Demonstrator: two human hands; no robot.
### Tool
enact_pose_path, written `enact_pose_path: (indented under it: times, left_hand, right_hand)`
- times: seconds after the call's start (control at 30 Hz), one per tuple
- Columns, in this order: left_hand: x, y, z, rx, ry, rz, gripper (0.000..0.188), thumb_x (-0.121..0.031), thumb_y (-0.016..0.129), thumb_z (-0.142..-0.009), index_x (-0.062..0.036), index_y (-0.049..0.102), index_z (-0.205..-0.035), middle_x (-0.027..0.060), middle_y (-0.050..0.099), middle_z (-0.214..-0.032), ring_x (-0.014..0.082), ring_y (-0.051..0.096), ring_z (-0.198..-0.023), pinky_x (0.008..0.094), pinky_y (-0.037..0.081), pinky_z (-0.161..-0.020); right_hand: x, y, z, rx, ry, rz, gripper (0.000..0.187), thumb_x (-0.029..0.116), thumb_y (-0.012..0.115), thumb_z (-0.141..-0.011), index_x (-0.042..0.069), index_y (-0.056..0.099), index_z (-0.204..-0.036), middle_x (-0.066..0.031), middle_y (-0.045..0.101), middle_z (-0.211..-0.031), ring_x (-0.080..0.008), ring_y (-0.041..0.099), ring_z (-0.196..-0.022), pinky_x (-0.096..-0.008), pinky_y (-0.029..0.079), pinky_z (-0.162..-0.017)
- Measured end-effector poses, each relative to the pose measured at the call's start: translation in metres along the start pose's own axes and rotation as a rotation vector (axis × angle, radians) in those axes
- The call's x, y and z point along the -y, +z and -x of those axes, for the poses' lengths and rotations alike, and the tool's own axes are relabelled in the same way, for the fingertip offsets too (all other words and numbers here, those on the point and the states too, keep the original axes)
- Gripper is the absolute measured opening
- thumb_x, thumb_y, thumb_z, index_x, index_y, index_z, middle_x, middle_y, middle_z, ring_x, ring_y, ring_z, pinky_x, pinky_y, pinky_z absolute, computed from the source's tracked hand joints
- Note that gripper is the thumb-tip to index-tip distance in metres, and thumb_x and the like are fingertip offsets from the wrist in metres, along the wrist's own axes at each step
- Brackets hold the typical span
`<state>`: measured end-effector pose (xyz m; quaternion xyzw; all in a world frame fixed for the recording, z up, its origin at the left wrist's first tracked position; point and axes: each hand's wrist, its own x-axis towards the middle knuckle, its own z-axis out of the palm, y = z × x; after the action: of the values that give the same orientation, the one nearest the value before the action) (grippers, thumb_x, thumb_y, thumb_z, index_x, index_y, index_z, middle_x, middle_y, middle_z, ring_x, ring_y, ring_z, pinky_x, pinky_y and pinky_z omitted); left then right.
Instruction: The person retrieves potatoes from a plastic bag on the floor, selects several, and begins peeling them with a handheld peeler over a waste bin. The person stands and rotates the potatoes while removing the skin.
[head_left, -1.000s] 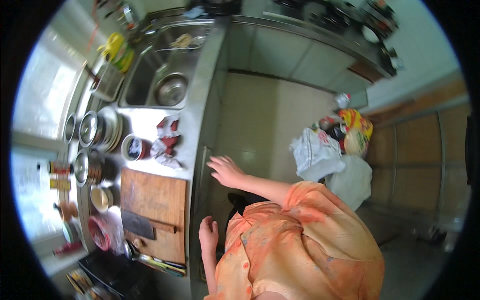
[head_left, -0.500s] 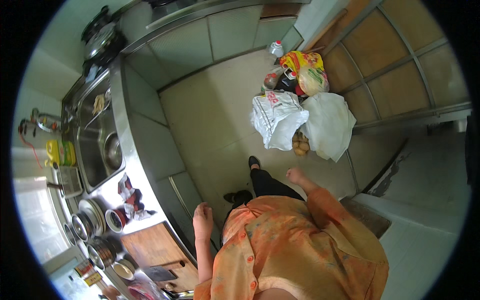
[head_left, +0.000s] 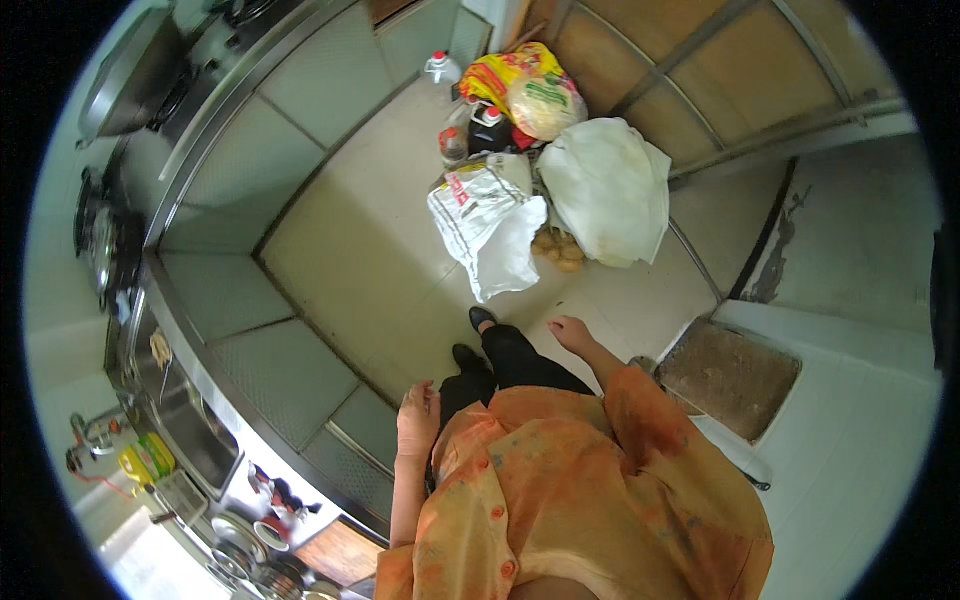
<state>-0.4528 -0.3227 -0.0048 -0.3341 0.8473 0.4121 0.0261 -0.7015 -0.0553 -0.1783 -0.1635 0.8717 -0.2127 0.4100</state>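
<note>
My left hand hangs at my left side near the lower cabinets, its fingers loosely bent and apart, with nothing in it. In front of my right thigh, my right hand is curled into a loose fist, and no object shows in it. Neither hand touches anything. Nearest ahead, on the floor, are a white woven sack, a large pale sack and some potatoes partly hidden beneath them.
Behind the sacks stand a red-capped white jug, a dark bottle, a clear bottle and a yellow-red bag. A counter with a steel sink runs along the left. A brown mat lies at right.
My view has swung to the right, so the sacks appear nearer and further left, and the sink has slid down. My feet have shifted. Both hands stay free.
</note>
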Motion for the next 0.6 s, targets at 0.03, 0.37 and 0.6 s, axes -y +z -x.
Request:
enact_pose_path:
  times: [0.03, 0.37, 0.6]
  left_hand:
    - [0.002, 0.006, -0.008, 0.016, 0.028, -0.025, 0.021, -0.011, 0.058, -0.089, -0.0021, 0.059, -0.107, 0.0157, 0.063, -0.087, 0.0318, 0.062, -0.080, 0.0405, 0.051, -0.072]
    - [-0.030, 0.072, -0.061, 0.308, 0.035, -0.007, 0.021, -0.011, 0.060, -0.088, -0.0031, 0.060, -0.107, 0.0160, 0.063, -0.088, 0.0312, 0.063, -0.080, 0.0401, 0.051, -0.071]
    - [-0.066, 0.150, -0.066, 0.385, 0.050, 0.038, 0.024, -0.014, 0.060, -0.088, -0.0036, 0.059, -0.109, 0.0166, 0.065, -0.092, 0.0298, 0.065, -0.084, 0.0375, 0.052, -0.075]
  right_hand:
    - [-0.014, 0.000, 0.008, -0.006, 0.057, 0.008, 0.032, 0.028, 0.052, -0.090, 0.005, 0.068, -0.106, -0.0165, 0.067, -0.106, -0.0321, 0.062, -0.100, -0.0404, 0.049, -0.086]
    - [-0.140, 0.023, 0.086, -0.208, 0.260, -0.187, 0.031, 0.028, 0.057, -0.086, 0.005, 0.069, -0.103, -0.0152, 0.069, -0.090, -0.0280, 0.066, -0.085, -0.0381, 0.052, -0.078]
    - [-0.143, -0.025, 0.027, -0.226, 0.126, -0.199, 0.030, 0.029, 0.055, -0.089, 0.006, 0.069, -0.103, -0.0154, 0.069, -0.099, -0.0323, 0.064, -0.095, -0.0410, 0.050, -0.084]
